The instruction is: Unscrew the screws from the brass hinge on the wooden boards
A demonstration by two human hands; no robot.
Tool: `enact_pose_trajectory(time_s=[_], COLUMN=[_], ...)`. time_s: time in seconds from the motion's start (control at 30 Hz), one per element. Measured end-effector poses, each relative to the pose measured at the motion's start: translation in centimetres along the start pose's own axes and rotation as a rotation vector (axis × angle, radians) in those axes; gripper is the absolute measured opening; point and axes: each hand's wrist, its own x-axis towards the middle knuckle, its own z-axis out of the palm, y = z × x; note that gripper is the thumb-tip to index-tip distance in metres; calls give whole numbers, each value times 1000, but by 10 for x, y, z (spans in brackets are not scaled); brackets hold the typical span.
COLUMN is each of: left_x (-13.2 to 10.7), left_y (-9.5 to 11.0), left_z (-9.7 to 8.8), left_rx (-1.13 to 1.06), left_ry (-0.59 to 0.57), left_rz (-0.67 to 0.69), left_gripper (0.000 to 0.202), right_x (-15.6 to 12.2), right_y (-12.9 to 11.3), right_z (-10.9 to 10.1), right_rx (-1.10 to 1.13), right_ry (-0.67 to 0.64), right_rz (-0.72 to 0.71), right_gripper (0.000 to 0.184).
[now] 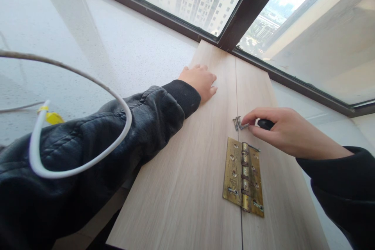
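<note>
My left hand (200,81) lies flat on the far left part of the pale wooden boards (181,179), fingers spread. My right hand (281,129) is closed, with the rounded black handle of what looks like a screwdriver (266,124) showing between thumb and forefinger. Its fingertips pinch a small screw (245,126) beside several loose screws (236,122) near the seam. Nearer me, a worn brass hinge (234,164) lies open across the seam. One screw (254,148) rests on its far edge; another screw (233,191) and a third screw (258,206) sit tilted at its near holes.
A white cable (84,172) loops in front of my left sleeve, with a yellow tag (53,118) behind it. The boards lie on a speckled white sill (140,43). Their far ends meet a dark window frame (234,19), with tall buildings outside.
</note>
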Motion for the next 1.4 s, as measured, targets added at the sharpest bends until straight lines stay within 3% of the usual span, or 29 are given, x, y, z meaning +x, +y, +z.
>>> enact_pose_trajectory(time_s=[0.47,0.6,0.8,1.0,1.17,1.4], left_x=[0,0,0,0,0,-1], left_y=[0,0,1,0,0,1], left_z=[1,1,0,0,0,-1], left_rx=[-3,4,12,13,11,7], left_ry=[3,1,-5,1,-1,-9], left_rz=[-1,-2,-1,8,-3,-3], left_gripper=[45,45,45,45,45,45], right_x=[0,0,2,1,2,3], right_y=[-2,-4,-3,-5,-7,-11], right_z=[1,1,2,3,5,0], right_rx=[-51,-120,-65,-32,-25,-7], right_ry=[16,50,28,45,64,112], right_rz=[-57,25,115,103,108,232], right_gripper=[9,4,28,16,18,29])
